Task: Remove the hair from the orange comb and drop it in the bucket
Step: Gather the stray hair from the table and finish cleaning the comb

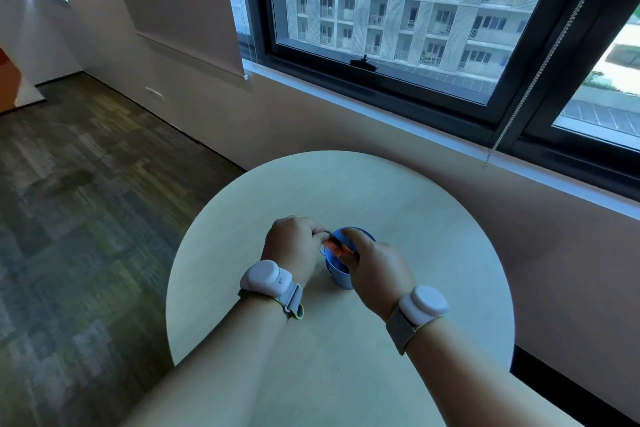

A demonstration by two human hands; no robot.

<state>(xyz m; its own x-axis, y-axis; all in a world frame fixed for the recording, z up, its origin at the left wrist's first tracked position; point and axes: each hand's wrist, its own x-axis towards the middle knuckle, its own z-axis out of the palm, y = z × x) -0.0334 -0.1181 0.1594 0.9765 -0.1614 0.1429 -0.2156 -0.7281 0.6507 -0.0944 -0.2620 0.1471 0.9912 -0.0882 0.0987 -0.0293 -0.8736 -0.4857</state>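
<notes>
A: What have your hands got hold of?

B: Both of them meet right over the bucket (341, 272), the small blue one standing near the middle of the round table (433, 253). Your right hand (375, 263) has its fingers curled round one end of the comb (335, 249), so that the orange teeth stick out to the left across the bucket's mouth.

A: And your left?

B: Your left hand (294, 243) is bunched at the comb's other end, fingertips drawn tight together in a pinch. A few dark strands of hair (329, 234) show between those fingertips and the comb. How much of it you hold I cannot tell; it is too fine and too small here.

A: Is either hand slack at all?

B: No. Neither shows straight fingers; both are closed down on what they hold. Your knuckles face the camera, so the insides of both grips are hidden.

A: Where is the comb against the bucket?

B: Just above the rim, over the opening. Whether it touches the rim I cannot tell. Your right palm covers the bucket's near right side.

A: Anything else on you?

B: A white band (265, 276) sits on each wrist. Beyond the table is a window (398, 10).
</notes>
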